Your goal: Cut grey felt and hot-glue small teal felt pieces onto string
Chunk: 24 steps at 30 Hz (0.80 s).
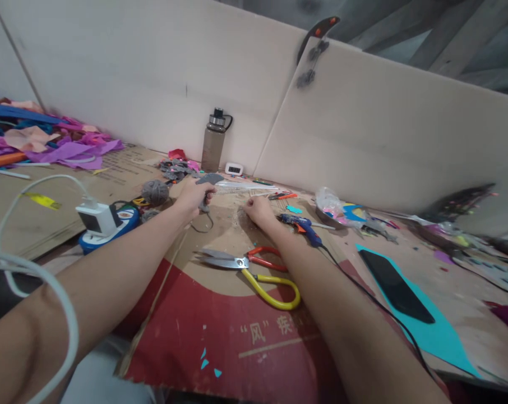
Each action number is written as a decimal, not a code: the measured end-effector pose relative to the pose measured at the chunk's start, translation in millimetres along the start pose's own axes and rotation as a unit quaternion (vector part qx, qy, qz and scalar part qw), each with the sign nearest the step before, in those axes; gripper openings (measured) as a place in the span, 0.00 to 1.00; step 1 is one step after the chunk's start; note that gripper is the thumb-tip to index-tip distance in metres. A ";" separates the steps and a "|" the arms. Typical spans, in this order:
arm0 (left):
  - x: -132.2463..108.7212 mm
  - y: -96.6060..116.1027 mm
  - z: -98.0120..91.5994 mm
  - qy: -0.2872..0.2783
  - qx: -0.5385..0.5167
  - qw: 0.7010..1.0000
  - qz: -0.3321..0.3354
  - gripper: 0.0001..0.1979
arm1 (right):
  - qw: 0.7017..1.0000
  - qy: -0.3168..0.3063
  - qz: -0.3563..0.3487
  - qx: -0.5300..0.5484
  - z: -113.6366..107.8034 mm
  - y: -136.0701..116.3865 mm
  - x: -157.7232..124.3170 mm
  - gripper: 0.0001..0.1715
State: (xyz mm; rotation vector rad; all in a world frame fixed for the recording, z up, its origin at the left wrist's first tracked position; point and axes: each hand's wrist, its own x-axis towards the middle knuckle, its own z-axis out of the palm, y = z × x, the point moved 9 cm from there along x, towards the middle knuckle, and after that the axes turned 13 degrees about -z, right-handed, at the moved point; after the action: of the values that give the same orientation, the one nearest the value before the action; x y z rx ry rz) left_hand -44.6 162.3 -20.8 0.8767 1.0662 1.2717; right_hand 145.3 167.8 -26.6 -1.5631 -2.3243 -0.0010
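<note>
My left hand is closed around a small grey piece that looks like felt; its flat part sticks out above my fingers. A dark strand of yarn trails below that hand onto the cardboard. My right hand has its fingers curled together low over the cardboard, and whatever is in them is hidden. Scissors with one red and one yellow handle lie spread between my forearms. Right of my right wrist rests a blue glue gun. A ball of grey yarn sits left of my left hand.
A grey bottle and a small white digital clock stand by the back panel. A dark phone lies on turquoise sheet at right. A white charger with a looping cable is at left, below colourful scraps.
</note>
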 end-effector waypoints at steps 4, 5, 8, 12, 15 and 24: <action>0.1 0.8 1.3 -0.004 -0.003 1.000 0.001 0.05 | 1.000 0.019 -0.011 0.019 -4.7 0.0 -3.8 0.13; 0.3 0.9 1.3 -0.004 -0.003 1.000 0.002 0.05 | 0.999 0.019 -0.023 0.024 -4.8 -3.5 -3.6 0.13; 0.5 1.0 1.1 -0.003 0.000 1.000 0.004 0.05 | 0.998 0.009 -0.060 0.034 -1.9 -16.7 -1.0 0.11; -0.3 1.3 0.6 -0.002 0.001 1.000 0.003 0.05 | 0.995 -0.013 -0.094 -0.005 5.7 -31.5 4.2 0.11; -0.9 1.8 0.6 -0.001 0.003 1.000 0.003 0.05 | 0.996 -0.014 -0.080 -0.019 9.0 -32.4 6.4 0.13; -5.1 5.7 2.7 -0.005 0.001 1.000 0.002 0.06 | 0.997 0.067 0.031 -0.001 -34.2 16.9 -5.9 0.17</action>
State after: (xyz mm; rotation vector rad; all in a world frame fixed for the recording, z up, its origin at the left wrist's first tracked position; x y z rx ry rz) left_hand -43.7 158.1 -13.9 0.8853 1.0579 1.2688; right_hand 172.0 162.8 0.9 -1.5856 -2.1737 -0.0909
